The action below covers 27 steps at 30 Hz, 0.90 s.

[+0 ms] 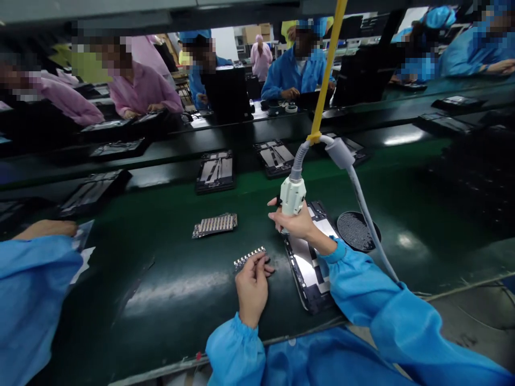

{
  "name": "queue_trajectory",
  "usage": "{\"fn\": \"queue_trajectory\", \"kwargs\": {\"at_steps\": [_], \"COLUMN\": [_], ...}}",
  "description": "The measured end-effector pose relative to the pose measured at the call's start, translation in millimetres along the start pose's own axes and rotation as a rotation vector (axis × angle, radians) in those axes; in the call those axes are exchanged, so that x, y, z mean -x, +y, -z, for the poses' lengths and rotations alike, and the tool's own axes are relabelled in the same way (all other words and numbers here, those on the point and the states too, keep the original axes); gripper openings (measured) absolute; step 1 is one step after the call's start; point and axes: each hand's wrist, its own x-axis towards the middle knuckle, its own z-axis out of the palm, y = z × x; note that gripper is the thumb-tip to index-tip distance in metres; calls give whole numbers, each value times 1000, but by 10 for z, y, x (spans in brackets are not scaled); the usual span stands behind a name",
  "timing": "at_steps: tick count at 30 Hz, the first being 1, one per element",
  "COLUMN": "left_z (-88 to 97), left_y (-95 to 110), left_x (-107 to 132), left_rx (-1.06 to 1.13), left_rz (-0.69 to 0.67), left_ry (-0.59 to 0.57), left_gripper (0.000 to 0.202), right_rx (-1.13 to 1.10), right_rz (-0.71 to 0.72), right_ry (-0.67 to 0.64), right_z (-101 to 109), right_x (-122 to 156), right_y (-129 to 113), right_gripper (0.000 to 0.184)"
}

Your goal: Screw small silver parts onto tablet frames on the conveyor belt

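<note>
My right hand (295, 220) is wrapped round a pale electric screwdriver (293, 195), whose grey hose and cable hang from a yellow strap (328, 69). Its tip is hidden near the upper left edge of an open tablet (303, 262) with silvery panels inside. My left hand (253, 281) is closed in a pinch at the near end of a small circuit board strip (247, 258) with a row of light pads. The fingertips partly cover that strip. Farther left lies a stack of similar circuit board strips (215, 224).
Beside the tablet stands a round black dish (358, 230) of small parts. More open tablets (216, 170) lie along the green bench (169, 300). A co-worker's hand (48, 229) rests at left by a clear plastic sheet. Black stacked trays (475, 171) fill the right side.
</note>
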Motion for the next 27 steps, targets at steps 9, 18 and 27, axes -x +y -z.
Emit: {"fn": "queue_trajectory", "kwargs": {"at_steps": [9, 18, 27], "left_z": [14, -334, -668], "left_y": [12, 362, -52], "left_x": [-25, 442, 567], "left_rx": [-29, -263, -533], "left_rz": [-97, -653, -989], "left_ry": [-10, -204, -240], "left_gripper": [25, 28, 46], "right_rx": [13, 49, 162], "right_rz": [-22, -26, -90], "right_ry": [-9, -85, -149], "right_z": [-11, -81, 661], "right_x": [2, 110, 481], "right_y": [45, 75, -376], "right_gripper": [21, 21, 39]}}
